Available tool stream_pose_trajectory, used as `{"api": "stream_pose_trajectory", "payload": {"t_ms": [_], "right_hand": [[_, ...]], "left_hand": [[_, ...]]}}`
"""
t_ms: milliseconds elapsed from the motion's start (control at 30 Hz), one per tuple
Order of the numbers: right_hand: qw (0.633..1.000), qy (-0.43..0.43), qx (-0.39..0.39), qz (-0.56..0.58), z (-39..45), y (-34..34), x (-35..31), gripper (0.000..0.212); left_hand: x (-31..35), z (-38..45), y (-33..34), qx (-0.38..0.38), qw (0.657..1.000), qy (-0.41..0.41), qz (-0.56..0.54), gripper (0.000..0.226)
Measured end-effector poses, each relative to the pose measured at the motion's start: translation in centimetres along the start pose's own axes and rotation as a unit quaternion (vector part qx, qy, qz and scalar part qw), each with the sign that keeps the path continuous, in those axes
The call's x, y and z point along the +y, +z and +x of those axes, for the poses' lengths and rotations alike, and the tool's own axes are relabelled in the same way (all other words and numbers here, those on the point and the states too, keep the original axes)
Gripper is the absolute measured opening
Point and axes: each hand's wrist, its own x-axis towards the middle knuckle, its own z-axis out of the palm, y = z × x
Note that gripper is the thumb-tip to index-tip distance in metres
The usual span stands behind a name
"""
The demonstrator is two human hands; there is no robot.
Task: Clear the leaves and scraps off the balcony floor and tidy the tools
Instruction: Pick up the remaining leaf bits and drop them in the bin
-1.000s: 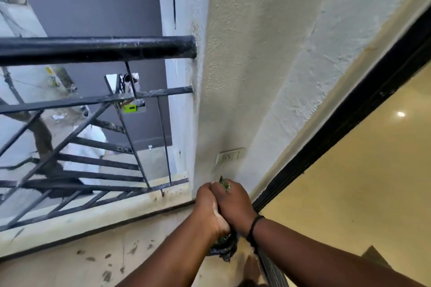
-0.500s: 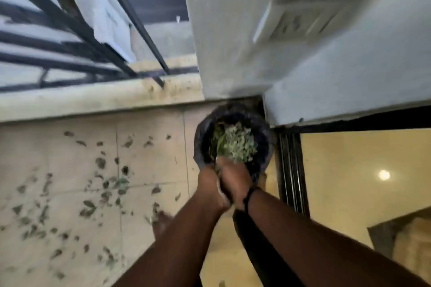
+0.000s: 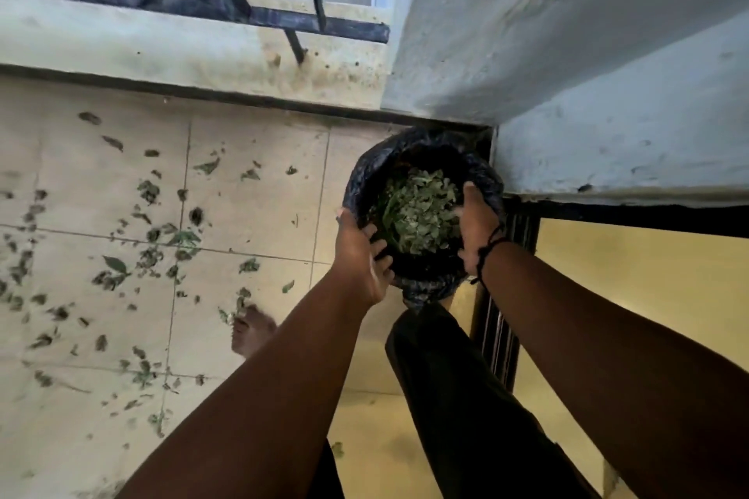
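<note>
On the balcony floor, far left: scattered leaves (image 3: 109, 267) and small green scraps lie across the pale floor tiles (image 3: 251, 190), thickest toward the left edge and thinning toward the middle.
Upper left: a black metal railing (image 3: 227, 8) stands on a stained concrete curb (image 3: 162, 40) that borders the tiles.
Lower middle: a bare foot (image 3: 253, 330) rests on the tiles among the scraps, with a dark trouser leg (image 3: 458, 397) just right of it.
Left hand: the left hand (image 3: 362, 255) grips the left rim of the black bag, thumb on the outside and fingers curled over the edge into the opening.
Black bag: the black bag (image 3: 413, 152) is held up off the floor between both hands, its mouth pulled wide and round, in the corner by the wall.
Bag contents: a heap of green leaves and stems (image 3: 419, 211) fills the inside of the bag.
Right hand: the right hand (image 3: 478, 225) clamps the right rim of the bag, fingers closed round the plastic; a dark cord band (image 3: 488, 251) circles the wrist.
Upper right: a rough white wall (image 3: 567, 53) forms the corner above the bag.
Far right: a black sliding-door track (image 3: 498, 328) runs beside the bag, and a glossy yellowish indoor floor (image 3: 628, 275) lies beyond it.
</note>
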Motion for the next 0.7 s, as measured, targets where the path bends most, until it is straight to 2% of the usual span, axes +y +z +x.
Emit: {"api": "stream_pose_trajectory", "payload": {"t_ms": [100,200,300,367,433,500,567,633,700], "right_hand": [[0.996,-0.088,0.010,-0.031,-1.6,0.3,0.5,0.042],[0.973,-0.203,0.009,-0.110,-4.9,2.2,2.1,0.014],[0.928,-0.323,-0.042,-0.179,-8.9,4.6,4.4,0.022],[0.916,-0.323,-0.088,-0.220,-10.6,5.7,6.7,0.031],[0.888,-0.331,-0.131,-0.292,-11.7,6.2,8.6,0.036],[0.803,-0.354,-0.172,-0.448,-12.5,6.8,10.3,0.037],[0.661,-0.374,-0.196,-0.620,-13.8,7.7,11.3,0.036],[0.531,-0.379,-0.215,-0.727,-14.8,8.3,12.1,0.026],[0.422,-0.377,-0.222,-0.794,-16.1,9.2,12.9,0.015]], "left_hand": [[0.4,-1.5,-2.0,-0.036,0.999,0.010,-0.038,0.087],[0.2,-2.2,-3.9,-0.028,0.997,0.022,-0.062,0.087],[-0.8,-3.3,-6.1,-0.033,0.995,0.032,-0.094,0.083],[-2.1,-4.5,-8.5,-0.038,0.990,0.033,-0.130,0.078],[-3.7,-5.8,-11.1,-0.036,0.987,0.026,-0.155,0.069],[-5.5,-6.9,-14.6,-0.016,0.985,0.030,-0.171,0.056],[-7.1,-8.3,-18.2,0.022,0.982,0.041,-0.182,0.047],[-8.6,-9.5,-21.4,0.066,0.976,0.048,-0.203,0.044],[-10.3,-10.9,-24.5,0.094,0.966,0.051,-0.234,0.046]]}}
